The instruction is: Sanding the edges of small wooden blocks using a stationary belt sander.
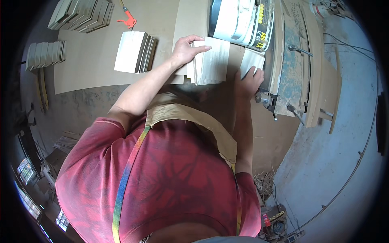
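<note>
Head | left fingers [195, 38] clasp board stack [214, 64] (thumb [201, 49] straight) | right fingers [251, 72] curled on panel [249, 60], grip unclear

Machine [237, 24] cut off above, left hand [187, 50] partly hidden behind boards [214, 60], another board [252, 60] partly covered by right hand [251, 83], floor clutter [277, 220] indistinct

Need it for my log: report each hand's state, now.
Left hand: holding a stack of pale boards.
Right hand: touching another pale board; whether it grips cannot be told.
</note>
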The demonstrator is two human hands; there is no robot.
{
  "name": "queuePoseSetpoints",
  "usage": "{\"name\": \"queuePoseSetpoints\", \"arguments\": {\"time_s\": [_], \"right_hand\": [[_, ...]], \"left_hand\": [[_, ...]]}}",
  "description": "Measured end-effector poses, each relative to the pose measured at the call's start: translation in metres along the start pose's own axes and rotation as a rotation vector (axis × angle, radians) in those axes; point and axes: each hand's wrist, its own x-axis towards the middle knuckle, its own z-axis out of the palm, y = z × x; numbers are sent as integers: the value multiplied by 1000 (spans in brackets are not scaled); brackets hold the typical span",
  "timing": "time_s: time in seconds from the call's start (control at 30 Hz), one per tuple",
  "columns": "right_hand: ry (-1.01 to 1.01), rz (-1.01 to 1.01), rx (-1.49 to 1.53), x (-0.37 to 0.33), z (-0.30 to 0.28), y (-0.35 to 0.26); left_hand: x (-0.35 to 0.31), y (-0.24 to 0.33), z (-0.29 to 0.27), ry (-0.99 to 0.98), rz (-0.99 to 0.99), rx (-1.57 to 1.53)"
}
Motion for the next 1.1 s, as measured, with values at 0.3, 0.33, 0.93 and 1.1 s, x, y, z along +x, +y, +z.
{"name": "queuePoseSetpoints", "arguments": {"time_s": [0.3,0.33,0.93,1.1], "right_hand": [[28,140,195,42,-3,-50],[-137,135,291,39,-11,-66],[-156,132,127,-65,-64,-19],[-151,131,91,-66,-63,-16]], "left_hand": [[-8,10,17,157,122,126],[-8,11,16,158,120,123],[-1,2,-27,-167,101,-34],[-4,2,-13,-61,39,17]]}}
